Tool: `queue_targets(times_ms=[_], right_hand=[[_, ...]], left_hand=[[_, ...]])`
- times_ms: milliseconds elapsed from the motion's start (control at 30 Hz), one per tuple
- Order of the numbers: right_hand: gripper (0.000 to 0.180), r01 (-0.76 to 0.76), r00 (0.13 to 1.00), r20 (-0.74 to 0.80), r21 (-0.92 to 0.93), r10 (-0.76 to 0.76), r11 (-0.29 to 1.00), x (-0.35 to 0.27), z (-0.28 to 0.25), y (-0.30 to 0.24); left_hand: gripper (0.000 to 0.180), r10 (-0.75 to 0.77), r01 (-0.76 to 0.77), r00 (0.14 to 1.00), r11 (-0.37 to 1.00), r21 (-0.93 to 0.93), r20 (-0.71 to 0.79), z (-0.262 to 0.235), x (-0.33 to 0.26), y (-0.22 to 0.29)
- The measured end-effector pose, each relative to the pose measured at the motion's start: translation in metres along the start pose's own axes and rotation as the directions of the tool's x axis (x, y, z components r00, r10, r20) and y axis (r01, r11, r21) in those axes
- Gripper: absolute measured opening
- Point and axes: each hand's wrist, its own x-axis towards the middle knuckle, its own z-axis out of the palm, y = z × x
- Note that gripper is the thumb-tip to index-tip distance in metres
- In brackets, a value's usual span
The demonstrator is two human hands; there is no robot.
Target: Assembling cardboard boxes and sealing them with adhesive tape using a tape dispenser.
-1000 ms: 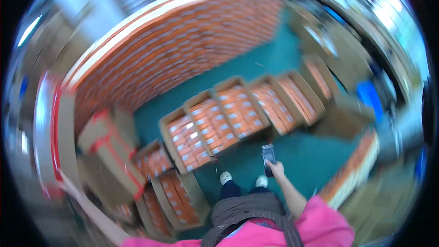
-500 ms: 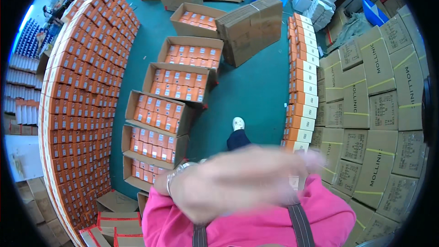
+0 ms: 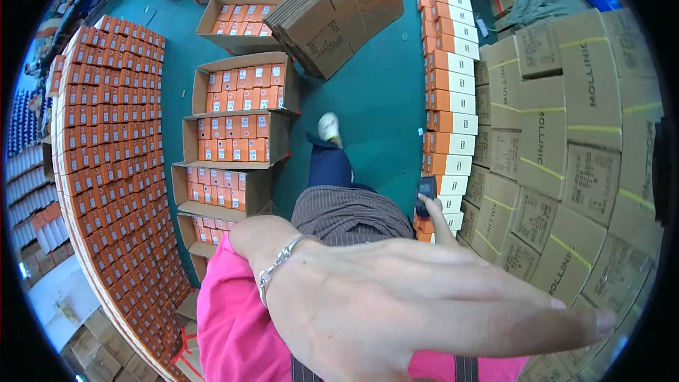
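Green warehouse floor (image 3: 375, 99) is being crossed between carton rows. Left hand (image 3: 396, 311) is being held flat, fingers spread, empty, close to the camera. Just beyond it, a dark phone (image 3: 426, 191) is being gripped upright in the right hand (image 3: 435, 213), facing the orange-and-white box stack (image 3: 447, 92), seemingly for scanning.

Warehouse / packing floor, by the looks. Green painted floor (image 3: 375, 92), brown shipping cartons (image 3: 580, 141) stacked high on the right w/ yellow strapping. Row of open cartons (image 3: 237, 127) down the middle, each packed w/ small orange boxes. More orange boxes (image 3: 106, 155) massed in a big block at left, plus a narrow stack (image 3: 449, 99) beside the cartons.
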Motion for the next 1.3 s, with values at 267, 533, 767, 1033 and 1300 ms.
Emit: queue_targets(times_ms=[267, 533, 767, 1033, 1300], right_hand=[[0.045, 0.274, 0.952, 0.073, 0.236, -0.298, 0.932, 0.084, -0.017, -0.185], [0.035, 0.283, 0.958, -0.067, 0.060, -0.279, 0.957, 0.115, -0.084, -0.383], [0.041, 0.580, 0.814, 0.085, -0.173, -0.575, 0.796, 0.255, -0.050, -0.569], [0.041, 0.931, -0.080, 0.448, -0.286, -0.890, -0.227, 0.365, 0.088, -0.887], [0.052, 0.819, -0.036, 0.689, -0.394, -0.724, -0.416, 0.379, 0.182, -0.960]], left_hand=[[0.071, -0.233, 0.589, 0.759, 0.644, 0.489, -0.608, -0.265, 0.002, -0.131], [0.126, -0.123, 0.928, 0.095, -0.349, 0.132, -0.988, -0.471, -0.075, -0.228], [0.138, 0.031, 0.885, -0.028, -0.465, -0.039, -0.999, -0.636, -0.050, -0.294], [0.144, 0.002, 0.831, 0.040, -0.555, 0.032, -0.999, -0.781, -0.056, -0.386], [0.125, 0.255, 0.937, 0.163, -0.343, 0.069, -0.953, -0.712, -0.043, -0.435]])
